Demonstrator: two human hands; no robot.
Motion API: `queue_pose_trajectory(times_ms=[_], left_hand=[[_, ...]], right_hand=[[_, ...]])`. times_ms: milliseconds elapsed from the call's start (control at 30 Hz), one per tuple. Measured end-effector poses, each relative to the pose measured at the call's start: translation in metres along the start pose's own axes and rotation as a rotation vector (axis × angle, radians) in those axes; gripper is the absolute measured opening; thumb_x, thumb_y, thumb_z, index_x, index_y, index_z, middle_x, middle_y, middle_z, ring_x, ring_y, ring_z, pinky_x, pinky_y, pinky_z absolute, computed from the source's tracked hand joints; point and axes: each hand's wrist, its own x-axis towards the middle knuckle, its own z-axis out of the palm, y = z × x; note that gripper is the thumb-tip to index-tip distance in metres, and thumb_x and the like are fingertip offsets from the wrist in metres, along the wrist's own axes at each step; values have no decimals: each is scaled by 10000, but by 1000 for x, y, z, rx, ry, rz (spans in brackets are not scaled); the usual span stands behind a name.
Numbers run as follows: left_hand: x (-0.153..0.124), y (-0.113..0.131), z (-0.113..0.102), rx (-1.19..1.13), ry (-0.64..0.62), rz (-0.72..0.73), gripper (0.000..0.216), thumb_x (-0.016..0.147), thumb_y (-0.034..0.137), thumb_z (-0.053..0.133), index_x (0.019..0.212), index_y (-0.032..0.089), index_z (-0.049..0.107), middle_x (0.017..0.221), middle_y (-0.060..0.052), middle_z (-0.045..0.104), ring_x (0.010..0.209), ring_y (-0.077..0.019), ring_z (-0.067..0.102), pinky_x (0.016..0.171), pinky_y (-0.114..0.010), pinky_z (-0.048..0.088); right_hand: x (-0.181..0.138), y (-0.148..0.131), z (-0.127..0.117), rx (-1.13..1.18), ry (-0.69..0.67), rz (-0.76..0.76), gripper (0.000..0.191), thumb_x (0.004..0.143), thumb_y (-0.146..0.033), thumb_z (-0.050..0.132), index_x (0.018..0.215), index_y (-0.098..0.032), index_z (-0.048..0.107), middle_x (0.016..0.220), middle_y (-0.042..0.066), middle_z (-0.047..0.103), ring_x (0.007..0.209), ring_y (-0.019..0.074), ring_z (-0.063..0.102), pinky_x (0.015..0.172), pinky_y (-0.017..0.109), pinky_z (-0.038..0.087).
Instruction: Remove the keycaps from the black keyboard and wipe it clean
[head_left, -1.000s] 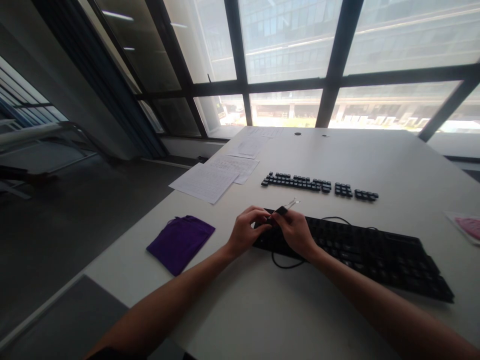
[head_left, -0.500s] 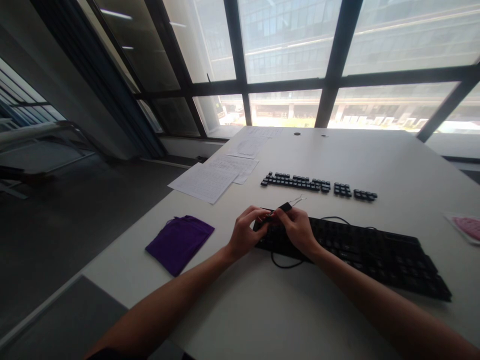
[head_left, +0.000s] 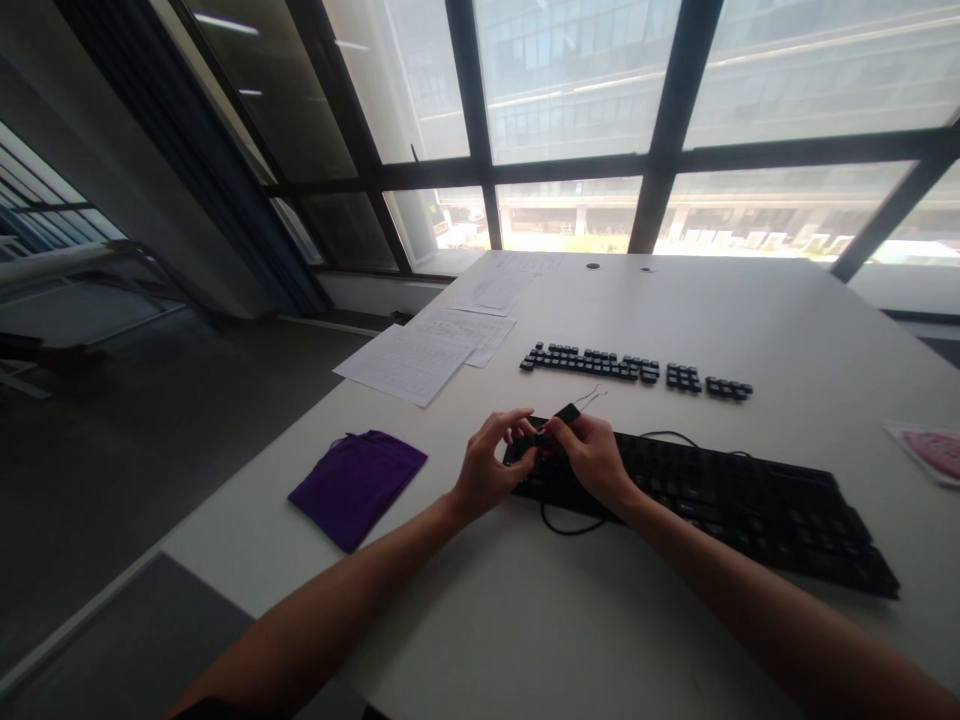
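My right hand (head_left: pixel 596 460) pinches the black handle of a wire keycap puller (head_left: pixel 568 412); its two thin wire prongs point up and away. Close beside it, my left hand (head_left: pixel 487 460) has thumb and fingers curled around a small dark piece at the puller's near end. Whether that piece is a keycap or part of the puller I cannot tell. Under both hands lies a black keyboard (head_left: pixel 750 510), angled across the table, its left end partly hidden by them. Behind it, loose black keycaps (head_left: pixel 592 364) are laid out in rows and groups.
A purple cloth pouch (head_left: pixel 360 490) lies to the left on the white table (head_left: pixel 465 620). Printed paper sheets (head_left: pixel 405 362) spread along the left edge. At the far right is a pink item (head_left: pixel 934 452) in clear wrapping. The keyboard's black cable (head_left: pixel 574 532) loops out in front.
My left index finger has lifted a little, widening the gap between it and the thumb. The puller has shifted slightly in my right hand. The keyboard and loose keycaps stay in place.
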Motion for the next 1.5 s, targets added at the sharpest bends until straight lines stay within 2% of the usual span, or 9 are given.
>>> queue_pose_trajectory(times_ms=[200, 533, 767, 1200, 1500], left_hand=[[2, 3, -3, 96, 22, 12, 470, 800, 106, 670, 1239, 227, 553, 927, -26, 692, 830, -165, 563, 706, -303, 467], [2, 4, -3, 102, 28, 19, 424, 813, 98, 668, 1209, 224, 584, 938, -27, 697, 870, -177, 568, 765, -330, 493], [2, 5, -5, 100, 12, -12, 387, 813, 116, 666, 1181, 223, 607, 949, -34, 702, 854, -180, 569, 718, -317, 483], [1, 5, -5, 77, -11, -61, 294, 819, 180, 716, 1104, 218, 655, 976, -50, 707, 855, -182, 580, 723, -315, 492], [2, 3, -3, 61, -34, -45, 299, 805, 234, 763, 1086, 224, 664, 888, -37, 665, 852, -189, 572, 721, -321, 477]], right_hand=[[-2, -1, 0, -46, -113, 4, 363, 843, -492, 662, 772, -138, 702, 662, 77, 726, 597, 227, 695, 579, 329, 575], [-3, -5, -1, -55, -154, -9, 379, 839, -504, 666, 791, -131, 720, 693, 82, 739, 614, 221, 701, 592, 318, 580], [-3, -4, -3, -74, -179, -2, 379, 866, -491, 636, 788, -129, 720, 683, 82, 733, 601, 211, 695, 570, 302, 567], [-1, 0, -3, -68, -188, -1, 374, 883, -486, 616, 818, -130, 714, 640, 64, 715, 575, 207, 679, 534, 290, 535], [1, 3, -4, -114, -147, -28, 344, 890, -452, 611, 769, -141, 694, 591, 33, 679, 532, 174, 629, 503, 255, 484]])
